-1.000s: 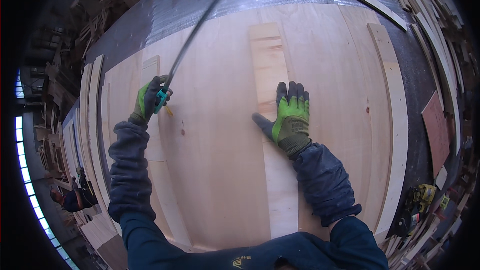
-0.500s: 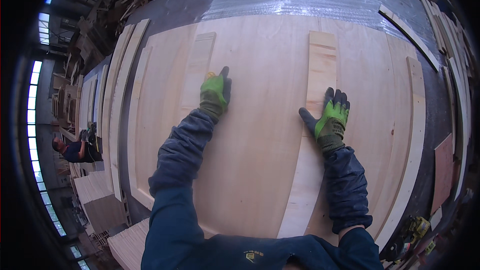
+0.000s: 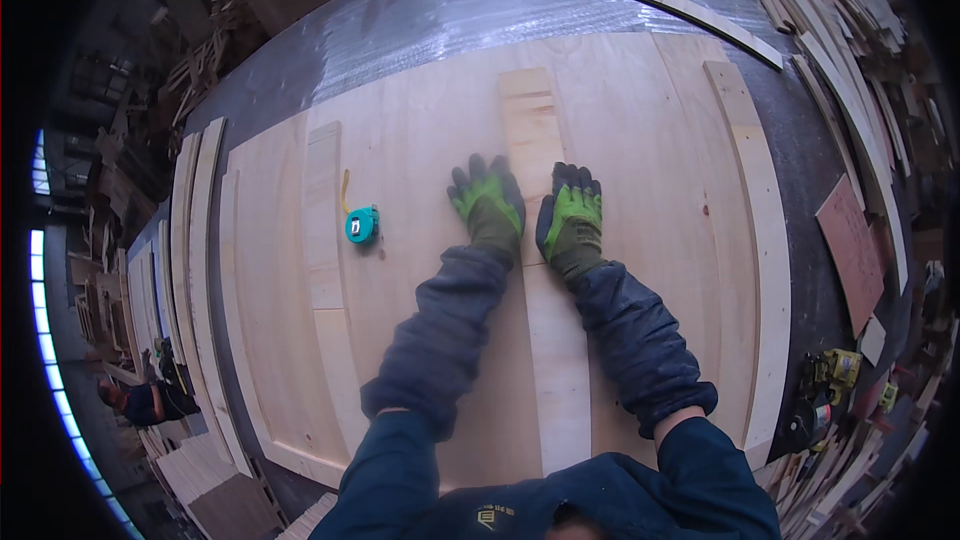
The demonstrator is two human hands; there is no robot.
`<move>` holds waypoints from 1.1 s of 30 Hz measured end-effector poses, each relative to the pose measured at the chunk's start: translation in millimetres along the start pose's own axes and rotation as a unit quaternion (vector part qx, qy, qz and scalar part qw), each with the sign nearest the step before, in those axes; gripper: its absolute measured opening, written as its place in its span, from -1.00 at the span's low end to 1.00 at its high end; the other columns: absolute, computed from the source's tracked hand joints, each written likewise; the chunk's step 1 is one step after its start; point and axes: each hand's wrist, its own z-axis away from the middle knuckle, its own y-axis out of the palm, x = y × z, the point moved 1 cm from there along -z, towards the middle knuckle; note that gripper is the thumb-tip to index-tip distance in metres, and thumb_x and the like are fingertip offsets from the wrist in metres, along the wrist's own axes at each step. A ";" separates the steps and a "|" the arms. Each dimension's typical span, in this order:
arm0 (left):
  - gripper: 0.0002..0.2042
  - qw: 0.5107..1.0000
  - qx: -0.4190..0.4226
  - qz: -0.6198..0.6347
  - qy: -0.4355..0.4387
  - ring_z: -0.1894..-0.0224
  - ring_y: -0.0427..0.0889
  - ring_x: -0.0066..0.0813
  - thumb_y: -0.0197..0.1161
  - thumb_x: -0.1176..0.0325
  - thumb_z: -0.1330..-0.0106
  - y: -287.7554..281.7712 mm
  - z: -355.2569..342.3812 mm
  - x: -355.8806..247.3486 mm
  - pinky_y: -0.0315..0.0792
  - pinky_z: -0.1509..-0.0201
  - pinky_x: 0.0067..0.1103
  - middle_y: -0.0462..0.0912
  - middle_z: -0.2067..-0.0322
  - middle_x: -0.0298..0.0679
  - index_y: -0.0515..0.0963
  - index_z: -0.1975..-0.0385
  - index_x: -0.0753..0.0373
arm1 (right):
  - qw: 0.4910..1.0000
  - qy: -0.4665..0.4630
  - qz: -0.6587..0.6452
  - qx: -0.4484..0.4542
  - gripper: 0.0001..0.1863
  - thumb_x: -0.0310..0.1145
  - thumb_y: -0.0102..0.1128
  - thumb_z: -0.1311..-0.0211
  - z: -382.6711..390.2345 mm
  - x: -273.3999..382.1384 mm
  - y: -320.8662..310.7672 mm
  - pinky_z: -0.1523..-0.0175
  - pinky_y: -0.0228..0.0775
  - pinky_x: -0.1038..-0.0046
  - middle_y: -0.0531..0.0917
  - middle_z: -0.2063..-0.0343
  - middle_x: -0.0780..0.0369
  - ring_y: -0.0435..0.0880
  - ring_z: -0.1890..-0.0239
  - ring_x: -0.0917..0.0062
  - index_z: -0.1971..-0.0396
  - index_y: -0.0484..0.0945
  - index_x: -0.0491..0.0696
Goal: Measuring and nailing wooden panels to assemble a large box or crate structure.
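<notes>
Both my gloved hands lie at the middle plank (image 3: 530, 100) on a large pale plywood panel (image 3: 630, 90). My left hand (image 3: 487, 202) is open, fingers spread, at the plank's left edge, slightly blurred. My right hand (image 3: 572, 215) rests on the plank, open, fingers stretched out. A teal tape measure (image 3: 363, 225) with a yellow strap lies left of my hands, by a side plank (image 3: 325, 180). Another long strip (image 3: 750, 150) runs along the panel's right side.
The dark metal table (image 3: 440, 5) holds loose strips (image 3: 705, 20) at right, stacked boards (image 3: 190, 270) at left, a reddish plywood piece (image 3: 850, 250) and black-yellow power tools (image 3: 830, 380). A co-worker (image 3: 145, 402) is at the far left, beside stacked sheets (image 3: 215, 485).
My left hand has let go of the tape measure and moved right, beside my right hand. The tape's long blade no longer shows. The camera view has shifted.
</notes>
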 end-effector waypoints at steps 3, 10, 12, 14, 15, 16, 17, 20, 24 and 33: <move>-0.44 0.996 -0.003 -0.088 -0.003 -0.84 0.29 0.43 0.12 -0.03 -0.85 19.1 1.7 -3.6 0.07 -0.92 0.26 0.45 -0.81 0.04 0.57 -0.73 -0.06 | 0.997 -0.020 -0.063 -0.047 -0.16 -0.23 0.19 -0.64 -0.1 -3.6 -10.4 -0.95 -0.11 -0.33 0.48 -0.73 -0.26 0.30 -0.84 -0.29 -0.80 0.36 -0.30; -0.34 0.992 0.088 -0.090 -0.005 -0.82 0.35 0.27 -0.09 -0.17 -0.92 20.5 30.6 -31.7 0.12 -0.88 0.24 0.45 -0.81 -0.04 0.52 -0.75 0.09 | 0.996 -0.030 -0.058 -0.064 -0.27 -0.01 0.34 -0.67 99.2 -51.0 -154.9 -0.82 0.23 -0.27 0.70 -0.52 -0.14 0.60 -0.62 -0.17 -0.63 0.61 -0.14; -0.33 0.991 0.073 -0.109 0.001 -0.84 0.34 0.23 -0.36 -0.10 -1.00 23.4 36.9 -48.7 0.06 -0.92 0.21 0.46 -0.82 -0.08 0.57 -0.74 0.04 | 0.985 -0.006 0.020 -0.172 -0.43 -0.17 0.44 -0.65 177.8 -111.0 -293.6 -0.64 0.54 -0.15 0.82 -0.30 -0.09 0.79 -0.39 -0.08 -0.48 0.74 -0.17; -0.34 0.993 0.065 -0.102 0.014 -0.84 0.33 0.24 -0.34 -0.11 -1.00 28.0 35.0 -63.7 0.06 -0.92 0.21 0.45 -0.83 -0.09 0.57 -0.75 0.03 | 0.943 0.089 0.223 -0.230 -0.57 -0.37 0.36 -0.71 287.6 -214.6 -400.4 -0.45 0.70 -0.06 0.87 -0.16 -0.10 0.88 -0.22 -0.08 -0.43 0.79 -0.17; -0.34 0.992 0.053 -0.111 0.016 -0.85 0.32 0.25 -0.32 -0.12 -1.00 20.6 31.9 -53.2 0.05 -0.93 0.20 0.45 -0.83 -0.09 0.56 -0.76 0.01 | 0.932 0.182 0.260 -0.176 -0.59 -0.39 0.25 -0.79 335.9 -256.7 -464.2 -0.39 0.70 -0.07 0.87 -0.18 -0.14 0.87 -0.22 -0.13 -0.45 0.80 -0.15; -0.36 0.993 0.037 -0.107 0.015 -0.81 0.37 0.24 -0.29 -0.12 -1.00 12.9 31.1 -50.4 0.12 -0.90 0.19 0.46 -0.82 -0.10 0.59 -0.73 0.02 | 0.899 0.260 0.196 -0.293 -0.58 -0.35 0.17 -0.84 381.5 -308.1 -516.2 -0.40 0.67 -0.09 0.87 -0.22 -0.15 0.85 -0.26 -0.16 -0.46 0.80 -0.12; -0.36 0.994 0.040 -0.104 0.015 -0.81 0.37 0.24 -0.29 -0.12 -1.00 12.5 29.5 -50.3 0.12 -0.90 0.19 0.46 -0.82 -0.10 0.59 -0.73 0.02 | 0.858 0.277 0.304 -0.306 -0.53 -0.30 0.18 -0.83 452.5 -385.1 -578.6 -0.46 0.65 -0.08 0.86 -0.26 -0.17 0.83 -0.31 -0.19 -0.52 0.74 -0.15; -0.48 0.993 0.013 -0.109 0.045 -0.55 0.59 0.23 -0.09 0.04 -0.92 36.4 42.9 -48.6 0.43 -0.58 0.17 0.67 -0.57 -0.07 0.69 -0.54 0.12 | 0.811 0.434 0.387 -0.065 -0.33 -0.18 0.42 -0.67 586.1 -492.2 -717.5 -0.49 0.68 -0.01 0.84 -0.36 -0.17 0.85 -0.37 -0.14 -0.63 0.63 -0.17; -0.57 0.982 -0.100 -0.137 0.085 -0.66 0.56 0.35 0.08 0.11 -0.87 9.4 21.1 -37.1 0.32 -0.79 0.22 0.70 -0.60 -0.04 0.73 -0.53 0.02 | 0.806 0.483 -0.299 0.165 -0.45 -0.23 0.54 -0.59 460.8 -549.6 -557.2 -0.32 0.76 0.22 0.90 -0.25 0.18 0.88 -0.21 0.40 -0.46 0.73 -0.11; -0.46 0.998 0.013 -0.051 -0.014 -0.88 0.25 0.35 -0.08 0.01 -0.97 -30.2 52.5 -43.7 -0.07 -0.98 0.21 0.43 -0.83 -0.04 0.61 -0.71 0.04 | 0.815 0.495 -0.298 0.041 -0.48 -0.05 0.39 -0.79 595.4 -509.4 -649.8 -0.07 0.92 0.17 0.87 -0.29 0.16 0.96 -0.04 0.36 -0.51 0.73 -0.02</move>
